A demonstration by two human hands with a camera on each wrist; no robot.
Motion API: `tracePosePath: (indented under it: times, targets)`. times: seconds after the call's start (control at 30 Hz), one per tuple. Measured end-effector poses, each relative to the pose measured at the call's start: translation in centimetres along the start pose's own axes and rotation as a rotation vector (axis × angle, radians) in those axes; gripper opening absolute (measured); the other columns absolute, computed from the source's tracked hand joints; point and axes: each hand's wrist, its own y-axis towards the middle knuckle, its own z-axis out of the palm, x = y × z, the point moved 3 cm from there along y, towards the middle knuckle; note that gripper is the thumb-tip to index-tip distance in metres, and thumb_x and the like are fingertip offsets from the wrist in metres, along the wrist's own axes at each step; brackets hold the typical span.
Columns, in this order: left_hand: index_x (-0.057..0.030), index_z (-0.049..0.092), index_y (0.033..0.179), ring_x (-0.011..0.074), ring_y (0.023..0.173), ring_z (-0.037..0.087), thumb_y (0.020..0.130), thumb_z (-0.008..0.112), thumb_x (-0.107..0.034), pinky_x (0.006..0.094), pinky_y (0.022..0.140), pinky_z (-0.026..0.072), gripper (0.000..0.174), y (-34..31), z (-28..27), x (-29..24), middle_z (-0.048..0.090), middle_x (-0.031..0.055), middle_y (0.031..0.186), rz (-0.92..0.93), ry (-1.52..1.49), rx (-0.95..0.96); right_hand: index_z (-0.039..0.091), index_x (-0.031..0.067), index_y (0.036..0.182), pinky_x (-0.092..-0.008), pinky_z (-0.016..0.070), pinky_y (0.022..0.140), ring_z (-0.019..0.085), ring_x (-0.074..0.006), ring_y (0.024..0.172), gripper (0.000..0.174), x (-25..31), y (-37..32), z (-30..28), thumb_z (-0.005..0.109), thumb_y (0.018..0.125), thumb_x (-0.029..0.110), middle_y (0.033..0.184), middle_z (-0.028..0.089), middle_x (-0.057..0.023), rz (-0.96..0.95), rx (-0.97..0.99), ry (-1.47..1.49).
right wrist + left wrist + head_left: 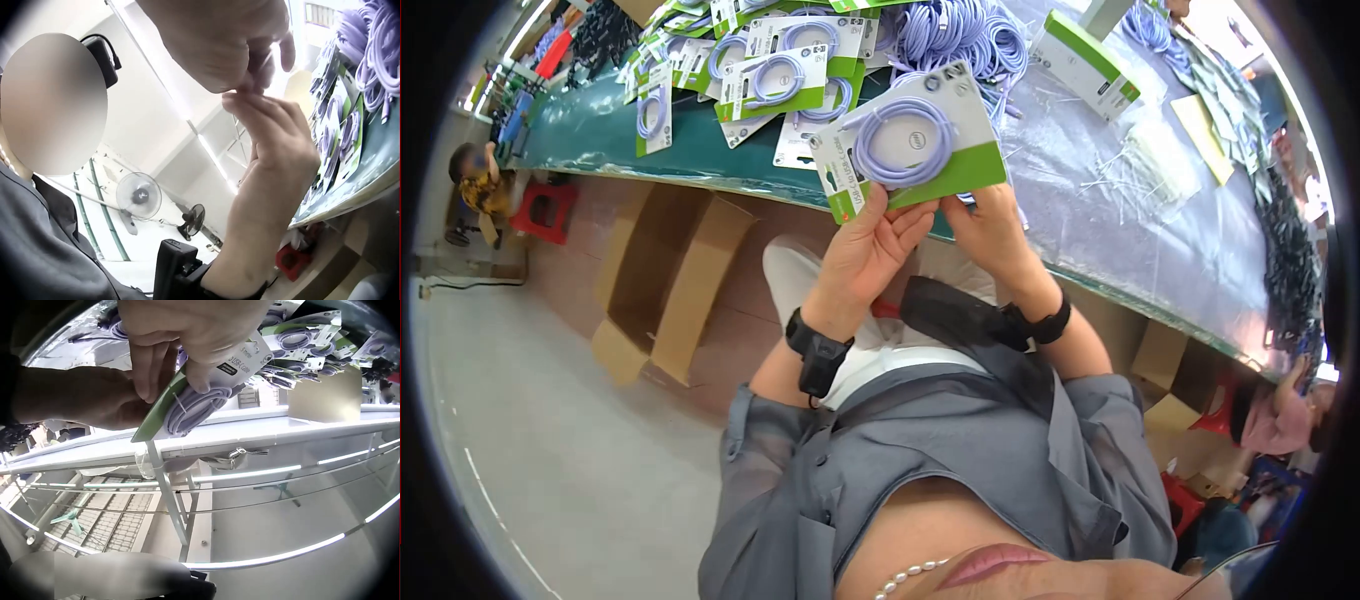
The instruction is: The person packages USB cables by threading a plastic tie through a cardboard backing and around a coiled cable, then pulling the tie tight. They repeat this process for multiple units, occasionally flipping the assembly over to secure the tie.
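Note:
A USB cable on a white and green card (910,140), its lilac cord wound in a coil, is held up over the table's near edge. My left hand (865,250) grips the card's lower left corner, thumb on the front and fingers behind. At the lower right edge, my right hand (990,230) has its curled fingers at the card, the fingertips partly hidden behind it. In the left wrist view the left thumb presses beside the coil (197,412). Both hands' fingertips meet in the right wrist view, where the card is hidden.
Several carded cables (775,80) lie piled on the green table (580,135) beyond the hands. Bundled lilac cables (945,35) are heaped behind. Toward the right stand a green-white box (1085,65) and loose clear ties (1150,165). An open cardboard box (670,270) sits below, left.

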Motion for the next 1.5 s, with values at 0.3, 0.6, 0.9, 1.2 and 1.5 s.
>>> tracePosePath:
  times: [0.3, 0.6, 0.9, 1.2, 1.5]
  targets:
    - [-0.0006, 0.051, 0.118, 0.0279, 0.098, 0.064, 0.092, 0.057, -0.013, 0.0391, 0.086, 0.0558, 0.029, -0.3, 1.6, -0.7, 0.062, 0.0133, 0.109, 0.304, 0.463, -0.108, 0.062, 0.0065, 0.094, -0.0362, 0.0419, 0.075, 0.057, -0.0259, 0.085, 0.025, -0.1, -2.3, -1.2, 0.067, 0.07, 0.001, 0.092, 0.061, -0.0075, -0.067, -0.099, -0.343]
    - [-0.0032, 0.053, 0.118, 0.0229, 0.092, 0.066, 0.092, 0.058, -0.01, 0.0359, 0.08, 0.0562, 0.028, -1.2, 1.6, 0.1, 0.064, 0.01, 0.106, 0.323, 0.547, -0.098, 0.063, 0.0152, 0.093, -0.0331, 0.0343, 0.081, 0.052, -0.0158, 0.087, 0.026, 4.5, -0.6, -0.8, 0.063, 0.068, 0.012, 0.091, 0.056, 0.0025, -0.352, -0.066, -0.523]
    - [-0.0028, 0.052, 0.119, 0.024, 0.093, 0.065, 0.092, 0.057, -0.008, 0.0369, 0.081, 0.0561, 0.028, -1.5, 2.0, -0.5, 0.064, 0.0093, 0.105, 0.375, 0.564, -0.066, 0.054, 0.0089, 0.089, -0.0332, 0.0411, 0.07, 0.058, -0.0222, 0.077, 0.023, 3.5, -1.0, -0.1, 0.063, 0.07, 0.0, 0.09, 0.061, -0.0031, -0.362, 0.03, -0.099]
    - [-0.0005, 0.063, 0.102, 0.0266, 0.092, 0.065, 0.076, 0.067, 0.0, 0.0343, 0.08, 0.0543, 0.026, -3.7, 2.5, -1.7, 0.064, 0.0137, 0.101, 0.908, 2.239, -0.062, 0.058, 0.0031, 0.088, -0.0346, 0.0502, 0.07, 0.062, -0.0273, 0.079, 0.016, 3.9, -1.5, -0.2, 0.063, 0.075, -0.005, 0.089, 0.063, -0.0105, -0.215, -0.013, 0.112]
    - [0.001, 0.067, 0.099, 0.0318, 0.104, 0.062, 0.07, 0.068, 0.004, 0.0366, 0.09, 0.0517, 0.029, -4.7, 7.7, -1.5, 0.061, 0.0171, 0.105, 1.226, 1.945, 0.534, 0.063, 0.0032, 0.109, -0.0366, 0.052, 0.078, 0.065, -0.0299, 0.094, 0.038, 0.9, -4.8, 1.6, 0.072, 0.073, 0.012, 0.108, 0.065, -0.0132, 0.387, 0.035, 0.486]
